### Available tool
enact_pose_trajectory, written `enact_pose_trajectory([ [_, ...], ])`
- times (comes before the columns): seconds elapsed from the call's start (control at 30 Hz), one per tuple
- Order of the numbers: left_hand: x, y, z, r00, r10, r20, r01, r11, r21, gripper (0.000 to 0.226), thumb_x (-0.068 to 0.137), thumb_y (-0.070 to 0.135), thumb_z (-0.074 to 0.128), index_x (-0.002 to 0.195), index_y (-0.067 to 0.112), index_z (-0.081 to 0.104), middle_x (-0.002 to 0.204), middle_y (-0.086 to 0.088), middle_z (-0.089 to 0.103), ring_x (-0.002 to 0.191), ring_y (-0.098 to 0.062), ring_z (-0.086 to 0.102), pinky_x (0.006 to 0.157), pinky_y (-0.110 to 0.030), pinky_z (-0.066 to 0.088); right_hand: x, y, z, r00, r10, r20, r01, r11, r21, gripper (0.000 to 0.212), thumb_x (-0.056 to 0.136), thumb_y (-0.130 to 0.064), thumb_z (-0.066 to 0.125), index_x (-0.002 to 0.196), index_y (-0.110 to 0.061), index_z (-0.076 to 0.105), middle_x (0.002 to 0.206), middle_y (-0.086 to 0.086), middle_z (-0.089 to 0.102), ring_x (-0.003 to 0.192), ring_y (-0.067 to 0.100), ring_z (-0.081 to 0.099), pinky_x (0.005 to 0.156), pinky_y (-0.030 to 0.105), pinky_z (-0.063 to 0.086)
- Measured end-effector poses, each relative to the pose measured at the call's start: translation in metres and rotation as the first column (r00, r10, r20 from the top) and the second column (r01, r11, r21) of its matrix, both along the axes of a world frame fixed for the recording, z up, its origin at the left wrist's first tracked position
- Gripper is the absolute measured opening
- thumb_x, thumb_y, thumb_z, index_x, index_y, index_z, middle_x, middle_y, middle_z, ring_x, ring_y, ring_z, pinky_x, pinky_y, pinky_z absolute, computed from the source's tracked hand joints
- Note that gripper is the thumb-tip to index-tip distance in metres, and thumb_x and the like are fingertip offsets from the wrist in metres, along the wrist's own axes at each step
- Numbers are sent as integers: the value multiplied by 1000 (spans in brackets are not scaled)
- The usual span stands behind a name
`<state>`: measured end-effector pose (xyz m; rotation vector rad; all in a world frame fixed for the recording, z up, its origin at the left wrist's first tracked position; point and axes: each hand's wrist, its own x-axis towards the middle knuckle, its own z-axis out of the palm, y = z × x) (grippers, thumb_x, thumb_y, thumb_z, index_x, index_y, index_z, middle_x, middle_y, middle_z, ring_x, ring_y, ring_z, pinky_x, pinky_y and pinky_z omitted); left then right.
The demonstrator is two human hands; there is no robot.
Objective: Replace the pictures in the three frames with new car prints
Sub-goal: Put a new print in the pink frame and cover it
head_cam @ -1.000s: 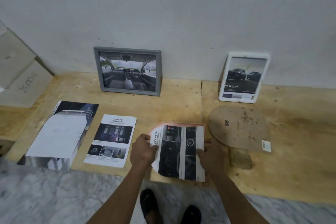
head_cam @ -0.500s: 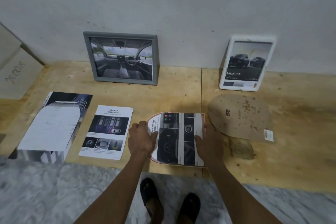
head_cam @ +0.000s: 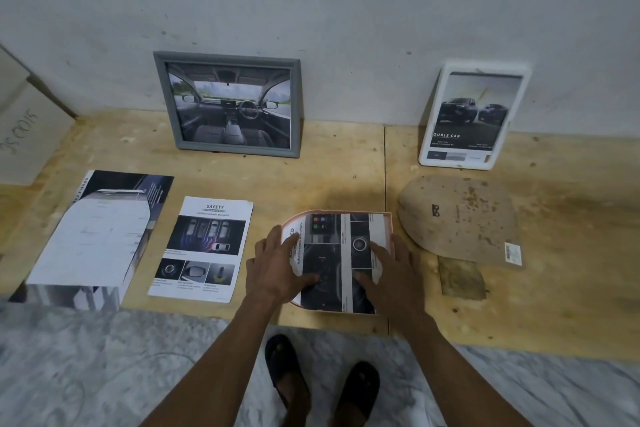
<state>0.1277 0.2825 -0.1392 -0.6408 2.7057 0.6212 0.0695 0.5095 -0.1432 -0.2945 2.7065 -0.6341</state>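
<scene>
Grey scuffed wall (head_cam: 346,3) above plywood platform (head_cam: 332,170) (marble floor (head_cam: 86,367) below).

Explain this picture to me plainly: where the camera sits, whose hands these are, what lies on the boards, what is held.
The camera is worn on a person's head and looks down at their own bare hands. The left hand and right hand press flat on a car print laid in an arch-shaped pink frame. Its brown backing board lies to the right. A grey frame and a white frame lean on the wall, both showing cars. A safety leaflet and a large brochure lie on the left. Nothing is gripped.
</scene>
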Motion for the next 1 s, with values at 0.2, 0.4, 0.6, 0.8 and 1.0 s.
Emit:
enact_pose_trajectory([
  [0.2, -2, 0, 3, 1000, -2, 4, 2, 1000, -10, 103, 58, 74, 73, 143, 31, 36, 152, 3, 25, 134, -26, 30, 100, -55, 44, 0, -4, -1, 1000, -17, -11, 17, 1000, -5, 70, 81, -61, 60, 143, -37, 36, 157, 1, 16, 141, 26, 16, 109, 47, 32],
  [0.4, -15, 16, 18, 989, 54, -138, -62, 997, -55, 89, 70, 75, 64, 140, 28, 37, 149, 2, 36, 134, -25, 35, 103, -52, 38, -12, 11, 12, 978, -167, -124, 161, 985, -58, 58, 86, -45, 63, 136, -23, 47, 142, 7, 42, 130, 29, 37, 105, 46, 38],
  [0.6, -72, 75, 30, 970, 22, -242, 3, 995, 103, 66, 81, 57, 67, 135, 22, 49, 134, -3, 58, 121, -24, 51, 103, -48, 43, -54, 68, 26, 882, -467, -62, 457, 880, -131, 45, 87, -31, 59, 130, -17, 52, 129, 8, 46, 115, 28, 46, 83, 33, 39],
  [0.8, -144, 143, 31, 984, -91, -153, 100, 994, 54, 58, 90, 49, 58, 137, 16, 47, 131, -6, 55, 122, -28, 49, 104, -47, 37, -99, 131, 35, 802, -592, -77, 594, 804, 12, 43, 88, -27, 57, 130, -21, 50, 133, 13, 46, 121, 38, 40, 95, 50, 41],
  [1.0, -188, 167, 15, 995, -102, 24, 102, 995, -13, 52, 91, 49, 54, 128, 13, 49, 127, -10, 54, 121, -32, 50, 106, -53, 34, -123, 158, 24, 717, -692, 80, 691, 721, 52, 47, 86, -30, 53, 131, -20, 44, 134, 13, 42, 124, 37, 36, 98, 52, 37],
])
